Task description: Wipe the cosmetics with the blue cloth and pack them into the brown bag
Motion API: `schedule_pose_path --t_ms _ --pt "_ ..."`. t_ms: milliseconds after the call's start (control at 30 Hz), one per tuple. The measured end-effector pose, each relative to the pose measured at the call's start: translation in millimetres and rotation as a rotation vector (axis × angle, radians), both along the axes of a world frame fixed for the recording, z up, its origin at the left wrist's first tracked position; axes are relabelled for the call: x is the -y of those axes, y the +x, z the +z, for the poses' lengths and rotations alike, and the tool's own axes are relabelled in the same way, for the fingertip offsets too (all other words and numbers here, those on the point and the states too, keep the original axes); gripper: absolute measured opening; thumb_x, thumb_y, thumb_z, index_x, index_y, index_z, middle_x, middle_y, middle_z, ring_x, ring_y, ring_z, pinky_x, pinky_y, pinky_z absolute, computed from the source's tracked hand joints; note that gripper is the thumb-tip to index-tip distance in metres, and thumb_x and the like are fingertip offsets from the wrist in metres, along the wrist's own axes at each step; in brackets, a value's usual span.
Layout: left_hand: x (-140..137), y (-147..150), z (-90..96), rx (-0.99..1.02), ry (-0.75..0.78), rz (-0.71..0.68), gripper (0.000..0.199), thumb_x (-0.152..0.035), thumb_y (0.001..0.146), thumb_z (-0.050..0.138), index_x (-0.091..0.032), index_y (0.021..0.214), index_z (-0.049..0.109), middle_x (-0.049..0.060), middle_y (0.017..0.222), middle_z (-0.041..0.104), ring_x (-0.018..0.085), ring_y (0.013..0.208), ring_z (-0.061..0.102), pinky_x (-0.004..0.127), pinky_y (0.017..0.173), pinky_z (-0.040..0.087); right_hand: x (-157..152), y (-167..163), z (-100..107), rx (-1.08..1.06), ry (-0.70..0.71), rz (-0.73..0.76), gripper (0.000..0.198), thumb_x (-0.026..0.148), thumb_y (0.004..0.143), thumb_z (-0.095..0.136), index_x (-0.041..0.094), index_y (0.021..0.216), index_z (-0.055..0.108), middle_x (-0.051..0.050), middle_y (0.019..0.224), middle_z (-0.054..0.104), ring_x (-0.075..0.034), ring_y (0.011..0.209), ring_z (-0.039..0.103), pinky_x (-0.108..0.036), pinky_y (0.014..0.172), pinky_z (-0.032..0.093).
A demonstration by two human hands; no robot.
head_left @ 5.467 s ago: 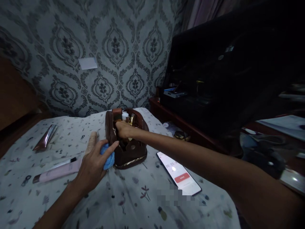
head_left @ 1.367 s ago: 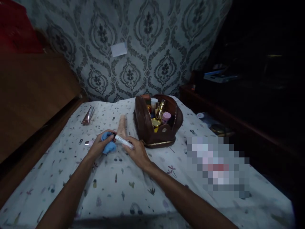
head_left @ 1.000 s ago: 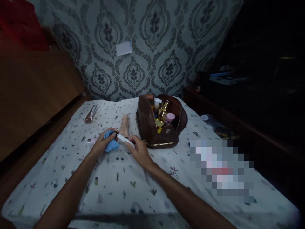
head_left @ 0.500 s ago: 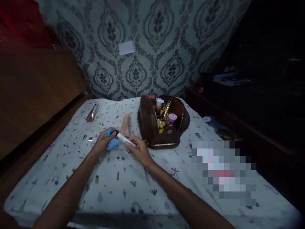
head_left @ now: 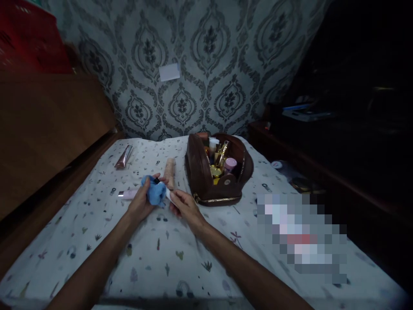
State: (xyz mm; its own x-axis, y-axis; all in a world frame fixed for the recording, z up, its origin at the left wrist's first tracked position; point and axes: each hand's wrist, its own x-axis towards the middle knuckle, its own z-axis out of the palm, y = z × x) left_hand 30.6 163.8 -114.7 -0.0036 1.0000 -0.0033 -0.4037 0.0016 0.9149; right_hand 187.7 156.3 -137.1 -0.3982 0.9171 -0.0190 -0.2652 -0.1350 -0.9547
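Observation:
My left hand [head_left: 142, 200] is closed on a crumpled blue cloth [head_left: 156, 192], which lies against a small white tube [head_left: 168, 195] with a black cap. The tube's lower end is pinched in the fingers of my right hand [head_left: 187, 209]; the cloth covers much of the rest. Just behind the hands lies a beige tube [head_left: 169, 171]. A pale pink tube with a silvery cap [head_left: 124, 195] rests left of my left hand. To the right stands an open brown cosmetics bag [head_left: 219, 193], packed with several bottles, jars and gold-coloured containers.
A shiny rose-coloured tube [head_left: 124, 156] lies at the back left of the patterned white sheet [head_left: 155, 258]. A blurred-out item [head_left: 300, 237] is on the right. Wooden furniture [head_left: 48, 116] borders the left, and a patterned wall [head_left: 180, 103] is behind.
The blue cloth has moved onto the white tube and now wraps over part of it. My right hand keeps its hold on the tube's end. The view has shifted slightly.

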Motion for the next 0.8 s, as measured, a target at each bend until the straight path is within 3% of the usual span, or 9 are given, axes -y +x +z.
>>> schedule_pose_path --t_ms 67,200,333,467,600,800 --pt "5.9 7.5 -0.5 0.011 0.004 -0.098 0.053 -0.058 0.078 0.071 -0.019 0.112 0.063 0.008 0.109 0.070 0.021 0.096 0.068 0.032 0.079 0.057 0.5 -0.6 -1.5 0.024 0.002 0.033 0.054 0.072 0.073 0.062 0.020 0.072 0.052 0.006 0.055 0.050 -0.005 0.041 0.036 -0.020 0.038 0.023" --pt "14.2 17.9 -6.3 -0.054 -0.002 -0.206 0.050 -0.053 0.078 0.073 -0.020 0.114 0.063 0.009 0.110 0.071 0.019 0.075 0.069 0.034 0.069 0.058 0.1 -2.1 -7.3 -0.002 -0.013 0.035 0.058 0.077 0.072 0.060 0.020 0.070 0.049 0.006 0.053 0.048 -0.006 0.040 0.036 -0.020 0.038 0.024" --pt "14.3 19.4 -10.1 -0.148 0.012 -0.192 0.047 -0.052 0.074 0.076 -0.017 0.104 0.067 0.010 0.106 0.072 0.017 0.069 0.067 0.030 0.063 0.056 -3.6 -3.3 -13.3 0.009 0.001 0.038 0.061 0.079 0.072 0.058 0.019 0.069 0.051 0.005 0.051 0.049 -0.008 0.043 0.044 -0.022 0.043 0.036" --pt "13.3 13.2 -3.1 -0.206 0.069 -0.096 0.038 -0.051 0.074 0.077 -0.017 0.087 0.068 0.007 0.091 0.071 0.019 0.078 0.066 0.028 0.069 0.053 -6.6 1.5 -10.2 0.128 0.161 -0.058 0.047 0.063 0.078 0.063 0.016 0.080 0.061 -0.001 0.071 0.063 -0.014 0.064 0.059 -0.027 0.061 0.049" --pt "14.8 5.5 5.2 -0.447 0.131 -0.020 0.037 -0.054 0.079 0.071 -0.017 0.081 0.066 0.002 0.076 0.066 0.015 0.071 0.060 0.024 0.068 0.049 -4.6 8.4 0.1 0.232 0.350 -0.258 0.030 0.045 0.080 0.064 0.015 0.086 0.067 -0.005 0.086 0.065 -0.016 0.079 0.060 -0.026 0.067 0.048" --pt "18.8 3.6 10.8 -0.949 0.334 -0.193 0.032 -0.047 0.090 0.057 -0.017 0.099 0.066 0.002 0.086 0.068 0.018 0.079 0.061 0.027 0.074 0.048 -1.1 10.9 10.2 0.128 0.415 -0.280 0.033 0.040 0.084 0.061 0.017 0.107 0.068 -0.003 0.084 0.062 -0.015 0.077 0.057 -0.022 0.061 0.044"
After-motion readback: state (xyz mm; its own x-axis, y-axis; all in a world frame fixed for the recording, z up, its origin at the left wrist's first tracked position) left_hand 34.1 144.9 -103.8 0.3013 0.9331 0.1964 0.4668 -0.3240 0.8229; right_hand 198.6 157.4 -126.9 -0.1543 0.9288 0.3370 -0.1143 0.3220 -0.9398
